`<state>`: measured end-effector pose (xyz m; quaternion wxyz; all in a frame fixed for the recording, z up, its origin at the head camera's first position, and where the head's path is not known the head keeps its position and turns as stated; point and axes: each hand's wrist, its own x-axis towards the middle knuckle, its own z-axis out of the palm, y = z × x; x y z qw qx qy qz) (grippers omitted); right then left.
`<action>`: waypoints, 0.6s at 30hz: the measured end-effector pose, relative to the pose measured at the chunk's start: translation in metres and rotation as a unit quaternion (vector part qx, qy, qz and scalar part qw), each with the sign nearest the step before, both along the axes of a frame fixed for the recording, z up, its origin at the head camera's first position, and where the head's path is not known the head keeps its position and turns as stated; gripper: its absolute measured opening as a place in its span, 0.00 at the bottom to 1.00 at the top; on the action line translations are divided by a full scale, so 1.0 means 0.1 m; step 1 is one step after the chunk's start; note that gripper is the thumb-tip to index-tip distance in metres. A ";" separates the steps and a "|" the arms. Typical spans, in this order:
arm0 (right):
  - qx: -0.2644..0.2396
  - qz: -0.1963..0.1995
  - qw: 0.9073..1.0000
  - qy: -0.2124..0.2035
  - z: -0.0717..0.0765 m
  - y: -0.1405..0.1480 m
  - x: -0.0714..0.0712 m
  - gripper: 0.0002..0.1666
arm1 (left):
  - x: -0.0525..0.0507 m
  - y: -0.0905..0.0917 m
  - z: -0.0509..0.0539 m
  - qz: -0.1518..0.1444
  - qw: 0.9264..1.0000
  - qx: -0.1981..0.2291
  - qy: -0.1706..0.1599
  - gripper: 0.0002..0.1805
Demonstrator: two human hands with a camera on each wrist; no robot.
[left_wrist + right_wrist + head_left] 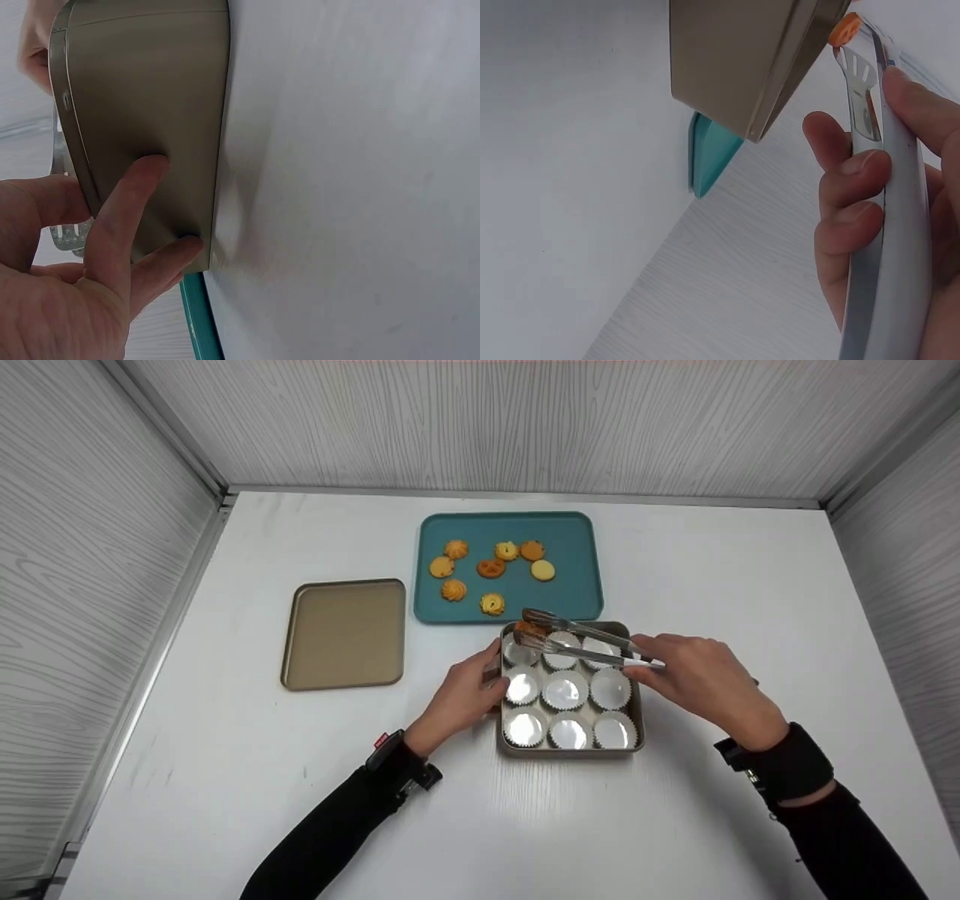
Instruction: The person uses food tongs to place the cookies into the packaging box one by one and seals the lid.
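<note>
My left hand (463, 690) holds a deep tan baking tin (570, 753) by its left wall. In the left wrist view its fingers press the tin's outer side, with the thumb near the rim. Rows of pale fluted cupcake liners (565, 690) fill the tin. Silver tongs with light handles (904, 225) are gripped in my right hand (705, 679), to the right of the tin. Between the tongs' tips is an orange-brown pretzel-shaped cookie (845, 30), above the tin's back-left liner. That liner is partly covered by the tongs.
Behind the tin lies a teal tray (574, 592) bearing several cookies, one of them a pretzel-shaped cookie (491, 568). A shallow tan tray (345, 637) sits to the left on the white table (225, 780). Grey wood-grain panels (480, 427) enclose the back and sides.
</note>
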<state>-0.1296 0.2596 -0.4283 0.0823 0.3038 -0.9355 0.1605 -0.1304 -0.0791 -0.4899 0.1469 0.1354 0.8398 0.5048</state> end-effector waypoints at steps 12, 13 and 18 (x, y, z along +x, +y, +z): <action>0.040 -0.002 0.999 -0.018 -0.11 -0.13 0.05 0.20 | 0.00 0.00 0.00 0.001 1.000 -0.011 0.021 0.37; 0.042 -0.002 0.999 -0.018 -0.11 -0.13 0.04 0.20 | 0.00 0.00 0.00 0.000 1.000 -0.010 0.021 0.37; 0.058 0.001 0.998 -0.002 -0.12 -0.16 0.03 0.21 | 0.00 0.00 0.00 0.004 1.000 -0.007 0.017 0.37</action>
